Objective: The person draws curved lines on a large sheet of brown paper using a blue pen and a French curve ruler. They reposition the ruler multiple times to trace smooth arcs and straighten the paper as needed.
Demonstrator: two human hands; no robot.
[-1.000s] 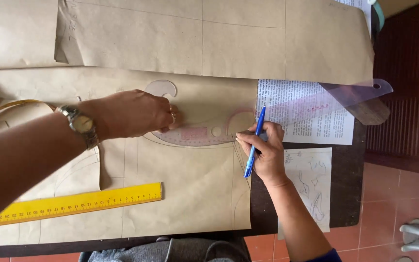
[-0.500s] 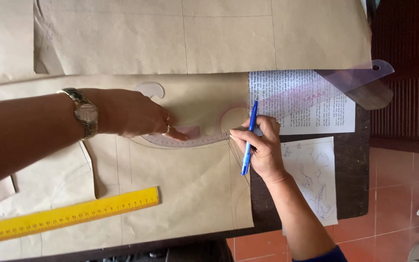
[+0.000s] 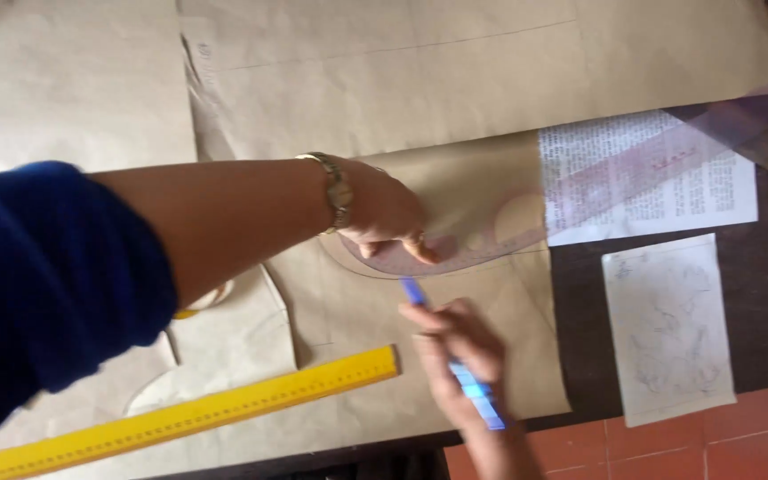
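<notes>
My left hand (image 3: 384, 218), with a wristwatch on the wrist, presses fingertips down on a clear pinkish curved ruler (image 3: 526, 227) that lies on brown pattern paper (image 3: 455, 178). My right hand (image 3: 460, 356) grips a blue pen (image 3: 455, 360) just below the ruler's curved edge, the pen's tip near the edge of the curve. The right hand is blurred. A blue sleeve covers my left upper arm at the frame's left.
A long yellow ruler (image 3: 188, 413) lies on the paper at lower left. A printed sheet (image 3: 660, 191) and a sheet with a sketch (image 3: 668, 329) lie on the dark table (image 3: 766, 284) at right. Red floor tiles (image 3: 686, 449) show beyond the table edge.
My right hand with the pen has moved left and down along the curve's lower edge. My left arm reaches further across, and the view has shifted and tilted.
</notes>
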